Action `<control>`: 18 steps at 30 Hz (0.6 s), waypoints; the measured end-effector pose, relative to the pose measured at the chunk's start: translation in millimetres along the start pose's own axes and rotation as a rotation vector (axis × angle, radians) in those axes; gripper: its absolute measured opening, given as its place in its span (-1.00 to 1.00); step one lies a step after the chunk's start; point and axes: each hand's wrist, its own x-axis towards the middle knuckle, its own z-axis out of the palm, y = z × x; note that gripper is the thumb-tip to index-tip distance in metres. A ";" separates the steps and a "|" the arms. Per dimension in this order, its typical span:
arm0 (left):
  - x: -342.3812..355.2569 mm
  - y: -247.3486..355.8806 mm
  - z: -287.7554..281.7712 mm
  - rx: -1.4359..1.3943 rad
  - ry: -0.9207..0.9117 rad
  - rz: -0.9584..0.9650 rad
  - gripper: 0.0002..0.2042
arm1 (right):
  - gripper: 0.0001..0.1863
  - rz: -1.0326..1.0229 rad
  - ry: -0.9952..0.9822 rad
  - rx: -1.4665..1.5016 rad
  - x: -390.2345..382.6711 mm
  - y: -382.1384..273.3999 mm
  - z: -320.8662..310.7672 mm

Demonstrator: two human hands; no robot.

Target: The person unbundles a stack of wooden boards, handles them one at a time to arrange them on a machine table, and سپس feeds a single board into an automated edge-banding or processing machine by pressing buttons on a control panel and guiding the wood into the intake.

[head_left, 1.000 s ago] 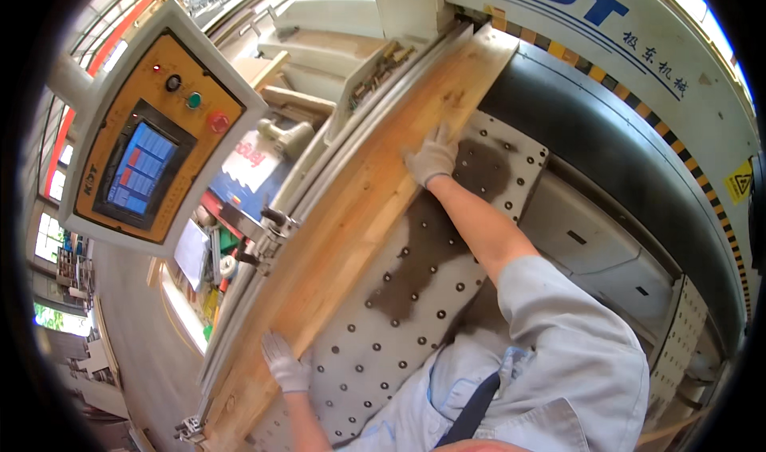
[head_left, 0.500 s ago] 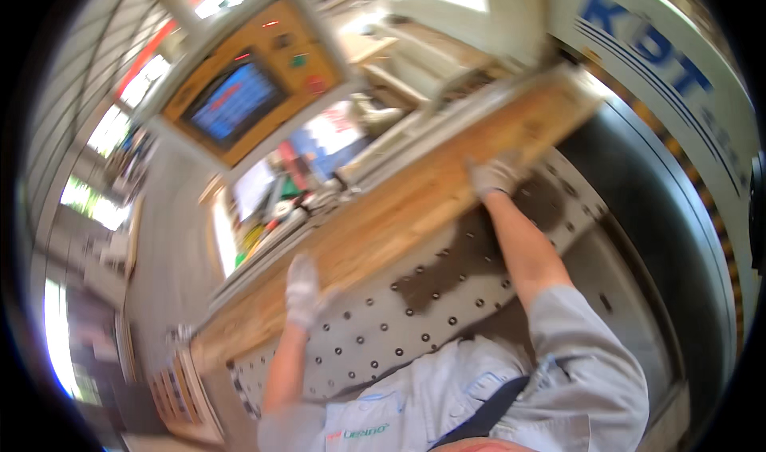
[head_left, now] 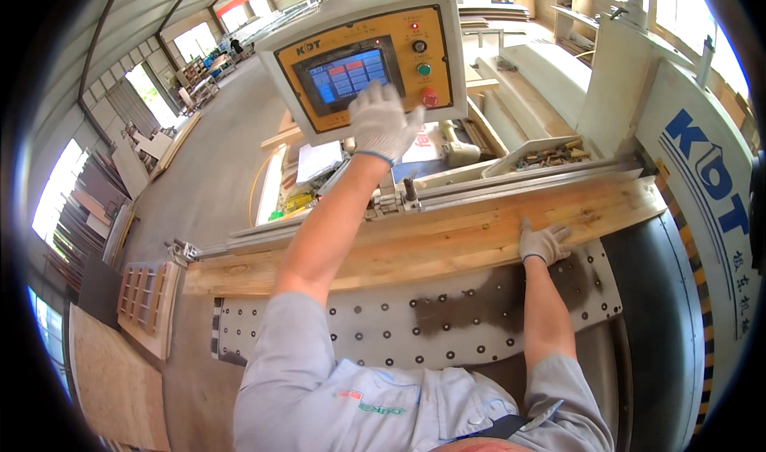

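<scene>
A long wooden board lies across the machine bed, against the metal fence behind it. Gloved in white, my right hand rests on the board's near edge towards its right end, fingers spread. My left hand, also gloved, is raised over the lower part of the control panel, in front of its blue touch screen. Its fingers are stretched out and hold nothing; whether the fingertips touch the screen is hard to make out. A red button and a green button sit right of that hand.
The perforated metal table lies between me and the board. Behind the fence are a nail gun, papers and a tray of small metal parts. A large white machine housing stands at the right.
My left hand has left the board and gone up to the control panel. My right hand stays on the board. The view has turned, so the board now appears more level.
</scene>
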 end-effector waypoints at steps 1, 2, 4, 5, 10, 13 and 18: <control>-3.8 -13.6 4.1 0.045 0.044 -0.018 -0.26 | 0.31 0.006 0.016 0.010 -0.3 0.2 -0.1; 0.4 -23.7 -2.1 0.050 0.054 -0.017 -0.26 | 0.31 0.002 0.019 0.021 1.9 -1.8 0.0; 1.3 -34.9 -9.3 0.070 -0.015 -0.094 -0.30 | 0.32 0.000 0.030 0.005 5.7 5.5 4.8; 2.9 -45.7 -5.1 0.079 0.028 -0.082 -0.32 | 0.32 -0.010 0.029 0.010 4.3 5.5 6.3; 0.2 -52.8 5.7 0.111 0.021 -0.086 -0.33 | 0.32 -0.024 0.057 0.028 1.7 7.9 16.3; -8.0 -37.9 21.9 0.105 0.143 0.012 -0.35 | 0.31 -0.044 0.055 0.019 -5.3 3.5 13.1; 3.2 29.0 10.1 -0.283 0.142 0.294 -0.59 | 0.31 -0.043 -0.031 -0.124 -0.5 1.0 9.5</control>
